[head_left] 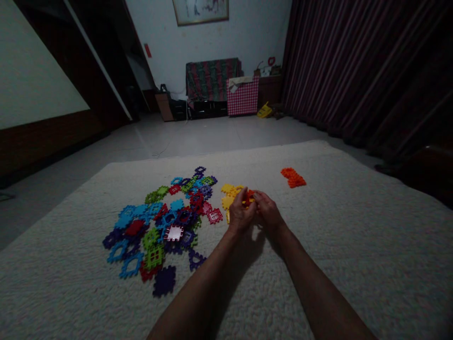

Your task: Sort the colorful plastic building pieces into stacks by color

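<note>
My left hand [240,212] and my right hand [269,211] meet at the middle of the pale quilted cover. Between their fingertips is an orange interlocking plastic tile [249,196], partly hidden by the fingers. Both hands are closed on it, one from each side. Yellow interlocking tiles [227,203] lie just beyond and to the left of my left hand; some are covered by it. Farther off to the right rests a small stack of orange tiles [293,177].
A spread heap of blue, green, red and purple tiles [170,218] covers the left part of the quilted cover [354,245]. Beyond its far edge are a tiled floor [215,137], a cloth-draped cabinet [214,80] and a dark curtain [339,66] at right.
</note>
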Demonstrator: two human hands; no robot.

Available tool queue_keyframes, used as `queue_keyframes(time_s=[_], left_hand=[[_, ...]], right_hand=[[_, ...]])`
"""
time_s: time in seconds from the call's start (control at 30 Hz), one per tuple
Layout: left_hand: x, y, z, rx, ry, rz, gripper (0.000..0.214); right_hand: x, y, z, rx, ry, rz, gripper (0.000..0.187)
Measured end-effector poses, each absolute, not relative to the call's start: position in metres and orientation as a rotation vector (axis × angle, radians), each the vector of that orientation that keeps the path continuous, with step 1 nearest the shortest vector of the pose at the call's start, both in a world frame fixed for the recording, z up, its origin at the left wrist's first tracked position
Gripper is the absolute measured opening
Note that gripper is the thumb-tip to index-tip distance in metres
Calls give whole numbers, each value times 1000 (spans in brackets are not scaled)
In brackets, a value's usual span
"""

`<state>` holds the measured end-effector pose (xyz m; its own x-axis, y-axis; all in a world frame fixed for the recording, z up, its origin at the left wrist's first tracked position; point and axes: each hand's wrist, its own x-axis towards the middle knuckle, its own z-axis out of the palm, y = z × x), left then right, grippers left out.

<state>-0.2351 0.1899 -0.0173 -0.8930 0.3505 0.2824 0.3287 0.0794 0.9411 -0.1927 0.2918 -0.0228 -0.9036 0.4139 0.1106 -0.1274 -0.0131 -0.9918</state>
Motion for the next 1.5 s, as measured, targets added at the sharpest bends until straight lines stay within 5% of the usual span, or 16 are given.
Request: queue_keyframes(time_s=[0.2, 0.6, 0.87, 0.97, 1.37, 1.5], left_hand=[[-223, 236, -23, 750, 2401, 1845, 51], [-200, 272, -66, 938, 2467, 1723, 34], [-207, 271, -60, 698, 2329, 1831, 33], [-208, 271, -59, 627, 2297, 1859, 31], [-212, 274, -63, 568, 2237, 1888, 31], [-212, 275, -62, 506, 2192, 1920, 32]], right_hand=[[-179, 342, -16, -474, -1921, 2006, 38], [-157, 447, -46, -748, -2253, 857, 28], [-155, 419, -36, -729, -2605, 532, 53], [-160, 411, -33, -655, -2682, 405, 39], [-179, 416, -47, -521, -2216, 1021, 43], [-172, 415, -47, -572, -2242, 993, 44]])
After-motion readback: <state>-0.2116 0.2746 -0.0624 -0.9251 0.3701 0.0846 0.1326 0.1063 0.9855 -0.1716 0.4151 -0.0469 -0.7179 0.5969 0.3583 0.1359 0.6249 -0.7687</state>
